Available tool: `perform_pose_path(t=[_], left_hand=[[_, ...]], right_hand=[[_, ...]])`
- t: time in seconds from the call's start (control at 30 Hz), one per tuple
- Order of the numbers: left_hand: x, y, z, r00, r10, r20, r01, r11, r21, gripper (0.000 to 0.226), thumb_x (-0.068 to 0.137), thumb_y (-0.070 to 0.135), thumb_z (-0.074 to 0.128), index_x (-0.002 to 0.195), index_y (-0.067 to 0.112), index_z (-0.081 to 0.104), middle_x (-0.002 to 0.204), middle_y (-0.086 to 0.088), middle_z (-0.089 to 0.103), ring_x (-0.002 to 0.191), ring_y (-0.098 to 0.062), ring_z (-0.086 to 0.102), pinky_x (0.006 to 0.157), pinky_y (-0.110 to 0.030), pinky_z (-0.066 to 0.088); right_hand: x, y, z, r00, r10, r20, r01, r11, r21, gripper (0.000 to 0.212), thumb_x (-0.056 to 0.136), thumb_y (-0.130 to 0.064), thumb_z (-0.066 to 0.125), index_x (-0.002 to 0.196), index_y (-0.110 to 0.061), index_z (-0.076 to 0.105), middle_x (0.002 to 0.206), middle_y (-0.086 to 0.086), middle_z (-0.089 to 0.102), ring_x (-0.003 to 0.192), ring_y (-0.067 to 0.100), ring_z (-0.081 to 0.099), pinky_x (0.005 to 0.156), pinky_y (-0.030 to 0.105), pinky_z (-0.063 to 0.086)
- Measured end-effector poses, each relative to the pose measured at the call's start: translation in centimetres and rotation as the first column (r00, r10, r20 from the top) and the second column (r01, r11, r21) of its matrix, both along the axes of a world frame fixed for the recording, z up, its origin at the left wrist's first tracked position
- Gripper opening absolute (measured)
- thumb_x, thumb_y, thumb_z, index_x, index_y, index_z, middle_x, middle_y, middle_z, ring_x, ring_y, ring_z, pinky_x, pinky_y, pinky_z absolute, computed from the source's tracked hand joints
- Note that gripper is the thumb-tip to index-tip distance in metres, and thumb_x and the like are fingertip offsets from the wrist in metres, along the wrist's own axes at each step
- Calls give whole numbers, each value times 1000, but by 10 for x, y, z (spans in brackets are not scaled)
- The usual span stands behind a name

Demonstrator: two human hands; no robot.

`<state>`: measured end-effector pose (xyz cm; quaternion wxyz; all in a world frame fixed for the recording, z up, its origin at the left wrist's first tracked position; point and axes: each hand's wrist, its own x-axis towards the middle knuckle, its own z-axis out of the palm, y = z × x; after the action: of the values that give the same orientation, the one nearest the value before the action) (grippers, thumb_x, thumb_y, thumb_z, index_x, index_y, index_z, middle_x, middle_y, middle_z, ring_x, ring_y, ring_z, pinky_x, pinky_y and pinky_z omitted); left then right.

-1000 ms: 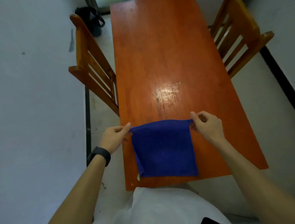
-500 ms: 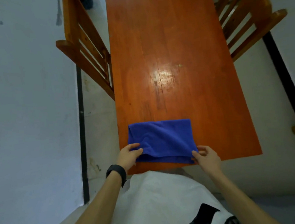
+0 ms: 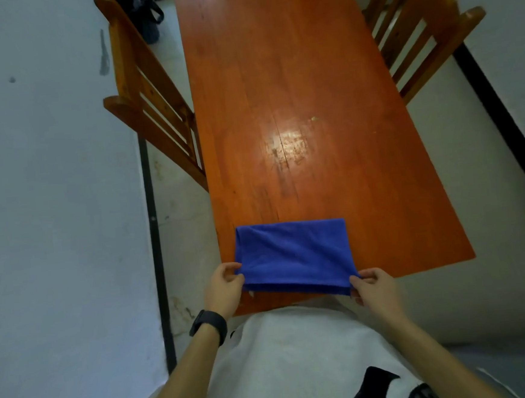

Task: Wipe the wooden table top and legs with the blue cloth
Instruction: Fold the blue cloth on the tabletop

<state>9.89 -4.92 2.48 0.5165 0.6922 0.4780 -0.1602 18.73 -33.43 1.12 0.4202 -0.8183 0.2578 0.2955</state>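
Observation:
A long orange-brown wooden table (image 3: 293, 86) runs away from me. A blue cloth (image 3: 293, 253), folded in half, lies flat near the table's front edge. My left hand (image 3: 222, 285) pinches the cloth's near left corner. My right hand (image 3: 372, 287) pinches its near right corner. Both hands sit at the table's front edge. The table legs are hidden below the top.
A wooden chair (image 3: 149, 94) stands against the table's left side and another wooden chair (image 3: 413, 20) against its right side. A dark bag (image 3: 149, 16) sits on the floor at the far left. White walls flank the narrow space on both sides.
A second ago the hands held the cloth's far corners out over the table. They drew those corners back to the front edge, folding the cloth in half, and now hold it there.

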Motion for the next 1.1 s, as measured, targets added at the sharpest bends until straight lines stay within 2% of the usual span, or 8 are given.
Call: perform_pose_path(t=[0.23, 0.33, 0.53, 0.7, 0.8, 0.93, 1.03, 1.1], left_hand=[[-9, 3, -14, 982, -92, -164, 103, 993, 60, 31, 94, 32, 61, 121, 22, 50, 100, 3, 57, 102, -25, 62, 93, -42, 52], [-10, 1, -21, 981, -69, -179, 84, 993, 82, 34, 94, 35, 61, 123, 20, 51, 104, 1, 59, 101, -26, 63, 93, -44, 52], [-4, -3, -25, 982, -26, -185, 48, 992, 113, 13, 94, 31, 59, 101, 23, 53, 102, -3, 61, 90, -25, 60, 84, -39, 51], [2, 7, -17, 985, -2, -175, 4, 1000, 11, 7, 95, 29, 56, 93, 23, 51, 103, -8, 62, 93, -28, 62, 89, -46, 53], [4, 8, -12, 984, -48, -172, 49, 999, 6, 10, 96, 27, 55, 99, 19, 52, 102, -8, 63, 92, -26, 63, 86, -44, 54], [13, 4, 17, 978, 205, -42, -208, 973, -102, 20, 95, 21, 58, 112, 14, 49, 107, -12, 64, 78, -22, 65, 67, -38, 55], [15, 14, 63, 933, 335, 132, -298, 925, -236, 17, 96, 13, 57, 110, 20, 51, 101, -12, 65, 82, -27, 61, 84, -48, 54], [15, 22, 99, 919, 314, 239, -238, 924, -298, 14, 99, 10, 49, 108, 19, 58, 93, -10, 65, 76, -21, 58, 77, -42, 54]], right_hand=[[-25, -8, -35, 991, 101, -92, -109, 990, -87, 15, 84, -33, 71, 82, -24, 60, 81, 2, 69, 78, 25, 67, 79, 48, 56], [-32, -4, -36, 993, 29, -111, -32, 999, -25, 20, 84, -36, 73, 88, -20, 61, 88, 4, 69, 82, 25, 68, 80, 49, 57], [-33, 9, -9, 972, -144, -184, 167, 980, 113, 16, 93, -20, 67, 87, -5, 66, 83, 12, 70, 68, 21, 65, 49, 22, 49], [-26, 10, 5, 958, -249, -141, 277, 930, 242, 19, 96, -25, 63, 94, -6, 61, 95, 10, 68, 86, 25, 67, 77, 43, 59], [-8, 13, 18, 985, -162, -52, 170, 958, 231, 21, 98, -30, 60, 97, -9, 63, 97, 8, 70, 90, 25, 70, 83, 48, 59], [12, 14, 37, 999, 4, 33, -7, 995, 104, 27, 100, -34, 53, 94, -10, 63, 87, 7, 71, 80, 22, 71, 80, 50, 60], [29, 16, 64, 996, -35, 85, 25, 993, 115, 34, 103, -33, 47, 92, -6, 64, 79, 10, 70, 70, 23, 69, 71, 40, 60], [36, 20, 78, 982, -20, 186, 0, 994, 106, 35, 103, -34, 47, 87, -7, 63, 75, 9, 70, 68, 22, 69, 66, 37, 58]])
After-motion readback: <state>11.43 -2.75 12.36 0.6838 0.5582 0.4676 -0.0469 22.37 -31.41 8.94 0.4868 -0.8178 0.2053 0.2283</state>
